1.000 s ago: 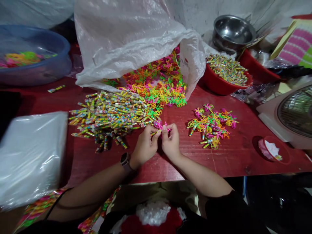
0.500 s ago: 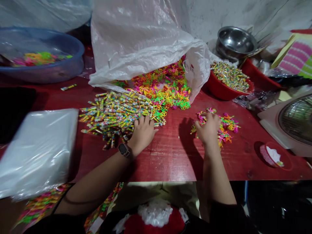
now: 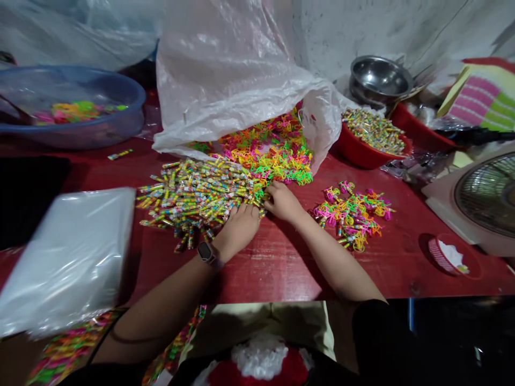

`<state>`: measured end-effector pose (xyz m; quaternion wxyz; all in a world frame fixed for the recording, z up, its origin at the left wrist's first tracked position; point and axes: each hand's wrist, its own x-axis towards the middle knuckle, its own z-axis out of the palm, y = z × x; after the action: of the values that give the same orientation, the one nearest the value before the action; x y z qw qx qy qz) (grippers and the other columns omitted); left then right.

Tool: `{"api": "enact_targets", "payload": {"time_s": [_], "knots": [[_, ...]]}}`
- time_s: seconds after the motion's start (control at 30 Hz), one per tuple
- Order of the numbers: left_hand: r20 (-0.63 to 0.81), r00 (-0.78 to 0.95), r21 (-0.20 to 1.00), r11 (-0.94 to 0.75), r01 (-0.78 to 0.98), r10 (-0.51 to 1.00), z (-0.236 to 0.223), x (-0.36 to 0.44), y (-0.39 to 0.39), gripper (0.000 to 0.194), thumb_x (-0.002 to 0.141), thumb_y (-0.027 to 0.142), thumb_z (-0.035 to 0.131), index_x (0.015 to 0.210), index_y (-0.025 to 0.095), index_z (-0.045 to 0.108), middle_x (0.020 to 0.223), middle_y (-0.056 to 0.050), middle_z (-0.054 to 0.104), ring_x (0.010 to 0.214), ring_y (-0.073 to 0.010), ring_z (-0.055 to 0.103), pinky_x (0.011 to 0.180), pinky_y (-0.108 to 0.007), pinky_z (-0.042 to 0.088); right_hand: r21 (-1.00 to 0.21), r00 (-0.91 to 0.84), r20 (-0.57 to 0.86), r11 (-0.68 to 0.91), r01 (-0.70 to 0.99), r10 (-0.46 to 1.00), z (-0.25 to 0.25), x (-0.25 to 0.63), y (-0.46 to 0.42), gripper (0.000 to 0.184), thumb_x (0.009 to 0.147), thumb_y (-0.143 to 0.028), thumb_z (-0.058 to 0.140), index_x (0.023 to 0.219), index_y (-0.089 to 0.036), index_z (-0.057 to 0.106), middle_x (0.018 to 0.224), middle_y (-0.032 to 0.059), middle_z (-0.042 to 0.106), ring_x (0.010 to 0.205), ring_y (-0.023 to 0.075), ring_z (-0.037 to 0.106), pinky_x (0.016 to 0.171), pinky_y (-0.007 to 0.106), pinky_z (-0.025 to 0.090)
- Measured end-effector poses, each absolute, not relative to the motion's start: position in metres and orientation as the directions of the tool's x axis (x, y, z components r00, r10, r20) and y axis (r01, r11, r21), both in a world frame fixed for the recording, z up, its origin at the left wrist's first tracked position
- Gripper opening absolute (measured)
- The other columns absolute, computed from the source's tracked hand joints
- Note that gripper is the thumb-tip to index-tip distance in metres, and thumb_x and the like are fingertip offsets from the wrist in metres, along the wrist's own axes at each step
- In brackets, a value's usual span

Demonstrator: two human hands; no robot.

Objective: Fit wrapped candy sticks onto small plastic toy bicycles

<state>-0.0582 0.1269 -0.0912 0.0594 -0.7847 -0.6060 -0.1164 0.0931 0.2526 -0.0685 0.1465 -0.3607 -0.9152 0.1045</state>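
It looks like a small workshop in here, the red tabletop (image 3: 273,268) holding heaped tubes (image 3: 201,187), an open sack (image 3: 229,80) and plastic bags (image 3: 80,246).

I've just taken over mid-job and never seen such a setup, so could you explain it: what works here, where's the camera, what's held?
No machine here: a person works bare-handed, with a left hand and a right hand. The one camera sits on the person's head, looking forward and down. On the red table lie a heap of wrapped sticks, bright plastic pieces spilling from a white bag, and, to the right, a small mixed pile. The left hand rests at the heap's near right edge; the right is beside it, near the plastic pieces. Their fingertips are partly hidden, so I can't tell what's held.
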Motion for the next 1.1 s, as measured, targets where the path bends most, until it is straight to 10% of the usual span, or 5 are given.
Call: {"api": "enact_targets", "payload": {"time_s": [0.27,0.57,0.73,0.87,1.1], "knots": [[0.374,-0.041,0.770,-0.285,0.571,0.926,-0.063,-0.066,0.129,0.021,0.104,0.037,0.050,0.098,0.019,0.060,0.103,-0.009,0.065,0.100,-0.0239,0.061,0.092,-0.037,0.048,-0.920,-0.424,0.236,0.341,0.193,0.875,-0.049,0.134,0.235,0.015,0.078,-0.029,0.068,0.084,-0.021,0.056,0.097,0.0043,0.070,0.077,0.0155,0.062,0.072,0.028,0.049],[0.072,-0.117,0.993,-0.081,-0.080,0.991,-0.059,-0.049,0.129,0.031,0.092,0.049,0.067,0.090,0.020,0.056,0.065,0.005,0.057,0.050,-0.0097,0.046,0.053,-0.025,0.037,-0.944,-0.360,-0.182,-0.265,-0.198,0.915,-0.054,0.133,0.202,0.026,0.075,-0.034,0.062,0.093,-0.027,0.045,0.065,-0.0087,0.056,0.045,0.0124,0.054,0.044,0.024,0.040],[0.026,-0.067,0.988,-0.036,-0.148,0.997,-0.062,-0.045,0.129,0.030,0.091,0.044,0.070,0.093,0.019,0.053,0.081,0.000,0.069,0.057,-0.0094,0.054,0.055,-0.024,0.040,-0.935,-0.318,-0.184,-0.265,-0.234,0.930,-0.054,0.139,0.205,0.024,0.077,-0.033,0.065,0.096,-0.023,0.055,0.060,-0.0081,0.055,0.042,0.0072,0.040,0.042,0.020,0.025],[0.039,0.012,0.997,-0.038,-0.067,0.999,-0.066,-0.039,0.129,0.030,0.088,0.041,0.073,0.090,0.018,0.054,0.073,0.001,0.066,0.060,-0.0113,0.057,0.062,-0.026,0.045,-0.969,-0.486,-0.142,-0.221,-0.109,0.863,-0.058,0.141,0.204,0.033,0.076,-0.037,0.075,0.101,-0.019,0.062,0.067,-0.0053,0.061,0.050,0.0081,0.047,0.051,0.022,0.036],[-0.025,-0.027,0.993,0.021,-0.120,0.999,-0.071,-0.044,0.131,0.028,0.094,0.043,0.062,0.107,0.019,0.056,0.070,0.004,0.056,0.061,-0.0111,0.051,0.062,-0.025,0.041,-0.852,-0.384,0.150,0.316,0.418,0.911,-0.074,0.146,0.205,0.035,0.094,-0.056,0.063,0.091,-0.021,0.061,0.082,0.0003,0.060,0.076,0.0163,0.056,0.071,0.028,0.045]]}}
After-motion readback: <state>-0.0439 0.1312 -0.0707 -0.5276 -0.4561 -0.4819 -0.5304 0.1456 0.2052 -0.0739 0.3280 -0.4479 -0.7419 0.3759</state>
